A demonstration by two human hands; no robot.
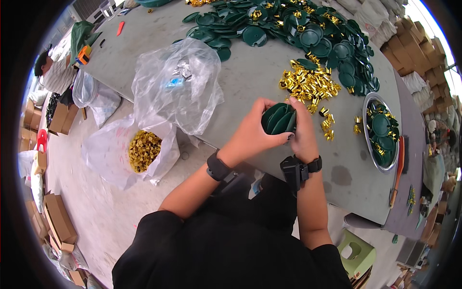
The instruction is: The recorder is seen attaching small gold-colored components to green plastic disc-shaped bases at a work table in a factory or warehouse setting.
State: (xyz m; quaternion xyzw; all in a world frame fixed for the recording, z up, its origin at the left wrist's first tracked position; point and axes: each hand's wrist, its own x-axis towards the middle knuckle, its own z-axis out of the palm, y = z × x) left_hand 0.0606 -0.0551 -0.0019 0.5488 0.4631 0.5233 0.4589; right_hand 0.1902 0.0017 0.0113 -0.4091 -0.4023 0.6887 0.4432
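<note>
Several dark green round plastic discs are bunched between my two hands above the grey table. My left hand wraps their left side, its thumb lying across the lower front. On the right side, my right hand closes on the same discs, with its fingers partly hidden behind them. Just beyond my hands lies a heap of shiny gold clips, with a few loose ones trailing toward the right. A large pile of similar green discs mixed with gold pieces spreads over the far side of the table.
A metal tray of green discs and gold pieces stands at the right, beside a wooden-handled brush. Clear plastic drapes over the left table edge. Below it sits a bag of gold pieces. A green stool stands lower right.
</note>
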